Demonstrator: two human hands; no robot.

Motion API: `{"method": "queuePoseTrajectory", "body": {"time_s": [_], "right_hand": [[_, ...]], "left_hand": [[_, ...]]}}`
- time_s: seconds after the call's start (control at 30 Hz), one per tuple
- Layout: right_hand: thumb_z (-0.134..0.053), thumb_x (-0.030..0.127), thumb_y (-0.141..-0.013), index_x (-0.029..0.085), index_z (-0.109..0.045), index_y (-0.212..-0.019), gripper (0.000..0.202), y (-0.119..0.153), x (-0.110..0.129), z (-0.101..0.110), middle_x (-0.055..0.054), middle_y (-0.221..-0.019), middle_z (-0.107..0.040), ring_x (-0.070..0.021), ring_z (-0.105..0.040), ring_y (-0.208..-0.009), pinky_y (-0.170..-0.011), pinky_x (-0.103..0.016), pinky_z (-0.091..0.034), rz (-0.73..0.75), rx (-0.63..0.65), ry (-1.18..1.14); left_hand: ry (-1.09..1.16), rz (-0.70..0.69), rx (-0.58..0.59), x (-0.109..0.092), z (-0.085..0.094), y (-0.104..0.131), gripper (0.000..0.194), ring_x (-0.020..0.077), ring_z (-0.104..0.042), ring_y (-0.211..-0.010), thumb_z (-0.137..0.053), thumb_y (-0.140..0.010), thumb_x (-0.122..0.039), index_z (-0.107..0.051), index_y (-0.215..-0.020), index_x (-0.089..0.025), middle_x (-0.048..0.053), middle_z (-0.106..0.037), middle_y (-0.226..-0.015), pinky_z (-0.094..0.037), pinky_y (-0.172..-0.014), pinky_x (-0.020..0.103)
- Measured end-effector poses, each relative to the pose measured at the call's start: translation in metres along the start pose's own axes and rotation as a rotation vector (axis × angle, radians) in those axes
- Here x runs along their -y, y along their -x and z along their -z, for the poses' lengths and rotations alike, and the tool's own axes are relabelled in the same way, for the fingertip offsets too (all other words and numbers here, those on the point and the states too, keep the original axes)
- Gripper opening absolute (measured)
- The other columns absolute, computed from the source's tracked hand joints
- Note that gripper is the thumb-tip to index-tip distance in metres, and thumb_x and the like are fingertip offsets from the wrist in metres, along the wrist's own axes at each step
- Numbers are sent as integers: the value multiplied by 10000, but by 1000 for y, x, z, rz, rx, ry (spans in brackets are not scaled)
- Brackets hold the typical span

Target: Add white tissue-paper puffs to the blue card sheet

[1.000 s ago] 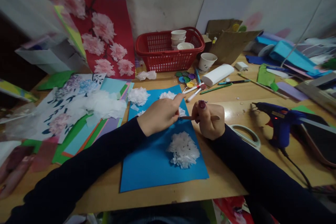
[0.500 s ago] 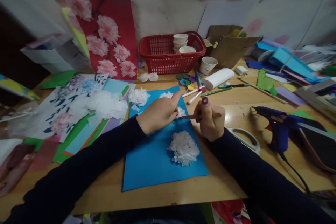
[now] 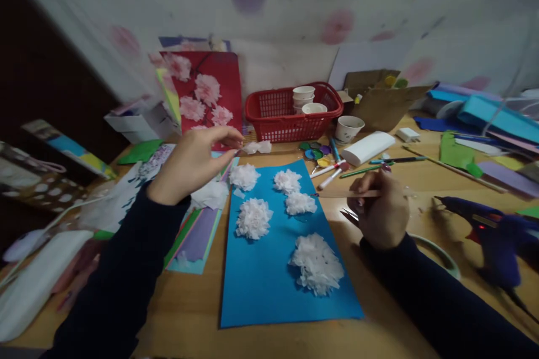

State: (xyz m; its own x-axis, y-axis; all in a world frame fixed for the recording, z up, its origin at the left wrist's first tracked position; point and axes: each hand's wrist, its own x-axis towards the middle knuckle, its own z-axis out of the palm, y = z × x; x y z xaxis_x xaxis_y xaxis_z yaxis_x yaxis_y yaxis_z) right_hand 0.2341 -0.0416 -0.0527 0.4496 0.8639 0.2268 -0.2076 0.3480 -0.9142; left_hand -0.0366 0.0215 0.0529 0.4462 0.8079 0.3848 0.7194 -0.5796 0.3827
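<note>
A blue sheet of card (image 3: 265, 286) lies on the table with several white tissue-paper flowers on it. My right hand (image 3: 381, 210) grips a flat wooden craft stick (image 3: 337, 194), whose dark tip points left, close to the small tissue flower (image 3: 300, 203) near the card's right edge. A large tissue flower (image 3: 318, 263) sits lower right, another (image 3: 253, 219) at the left. My left hand (image 3: 197, 160) is raised beyond the card's upper left corner, thumb and fingers apart. Its fingertips are near loose white tissue pieces (image 3: 257, 147); whether they touch cannot be made out.
A red basket (image 3: 295, 126) with paper cups stands at the back, beside a red flower picture (image 3: 210, 95). Markers (image 3: 330, 174), scissors (image 3: 438, 252) and a blue glue gun (image 3: 484, 230) lie to the right. Coloured paper strips (image 3: 197, 238) lie left of the card.
My left hand has left the small flower and moved up and left toward the loose tissue. The stick in my right hand has drawn away slightly right. The view has tilted up and shifted left.
</note>
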Motion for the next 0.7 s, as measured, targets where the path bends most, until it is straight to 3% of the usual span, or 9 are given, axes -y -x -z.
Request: {"method": "queuePoseTrajectory", "body": {"time_s": [0.07,0.13,0.27,0.37,0.43,0.5,0.6,0.7], "right_hand": [[-543,454,-754,223,-492,-544,316,-5,-2,5,43,-438,-416,-85,-314,-293,-273,-235,-214,-19,84,-46],[-572,393,-736,226,-487,-555,261,-9,-4,9,38,-479,-442,-77,-321,-297,-273,-240,-221,2,101,-82],[-573,356,-739,230,-501,-516,266,-9,-3,9,26,-453,-411,-67,-329,-306,-293,-273,-181,-105,39,-130],[-586,353,-731,244,-522,-499,264,-7,0,7,10,-435,-401,-60,-362,-318,-320,-316,-177,-184,21,-131],[-585,367,-722,247,-515,-484,276,-7,2,6,13,-410,-376,-58,-363,-313,-313,-312,-194,-226,37,-117],[-583,364,-715,239,-500,-487,273,-8,1,5,28,-399,-364,-61,-353,-304,-289,-286,-217,-228,51,-107],[-573,347,-735,232,-492,-500,273,-8,1,6,40,-393,-362,-61,-335,-292,-266,-277,-206,-181,73,-100],[-527,334,-790,248,-531,-510,292,-7,1,6,15,-406,-386,-50,-357,-302,-295,-301,-191,-116,102,-67]], "left_hand": [[-45,92,-20,18,20,6,232,177,-642,-881,-548,-787,-250,-642,-985,-172,37,-698,-954,-461,-817,273],[-126,226,61,41,38,12,263,181,-644,-798,-577,-751,-274,-644,-985,-176,30,-701,-856,-457,-748,269],[-222,456,450,90,58,16,328,191,-626,-686,-647,-635,-344,-669,-922,-186,9,-689,-707,-423,-605,238],[-261,549,696,113,51,18,216,187,-604,-647,-690,-536,-307,-691,-723,-199,-3,-666,-629,-404,-565,227],[-257,664,882,116,37,19,150,187,-586,-591,-709,-489,-276,-683,-616,-200,7,-651,-571,-401,-537,239],[-254,717,961,113,21,21,124,187,-561,-518,-730,-459,-271,-651,-510,-190,26,-629,-508,-394,-502,256],[-264,695,962,106,8,22,165,179,-531,-474,-735,-444,-235,-586,-415,-173,34,-591,-447,-381,-487,265],[-250,624,934,101,16,22,118,169,-534,-518,-717,-494,-217,-611,-482,-168,18,-600,-487,-378,-513,253]]}}
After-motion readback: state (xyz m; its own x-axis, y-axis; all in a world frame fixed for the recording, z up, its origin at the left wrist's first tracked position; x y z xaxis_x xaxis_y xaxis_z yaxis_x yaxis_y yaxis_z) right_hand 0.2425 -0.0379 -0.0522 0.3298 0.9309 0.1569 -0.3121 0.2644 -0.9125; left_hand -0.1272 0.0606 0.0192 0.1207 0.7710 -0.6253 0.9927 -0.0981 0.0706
